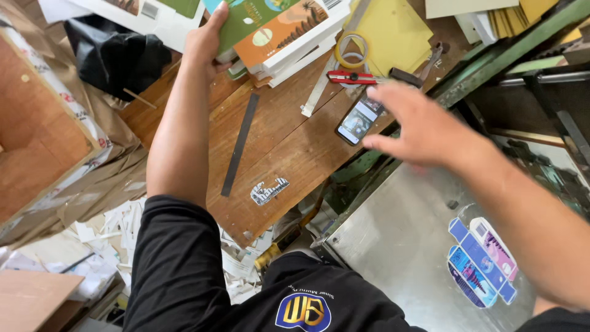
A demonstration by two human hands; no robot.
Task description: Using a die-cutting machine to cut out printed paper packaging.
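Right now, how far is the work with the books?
Done: nothing can be judged finished. In hand: the left hand grips the book stack on the wooden table; the right hand, blurred, hovers open near the phone. Left: cutter and tape roll lie untouched.

Left hand (206, 40) gripping book stack (279, 34), right hand (412, 126) spread above phone (358, 120)

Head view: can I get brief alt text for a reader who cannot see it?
Seen from above, a person's left hand grips a stack of books on a wooden table, while the blurred right hand reaches, open, toward a smartphone. A metal ruler, red utility knife and tape roll lie nearby.
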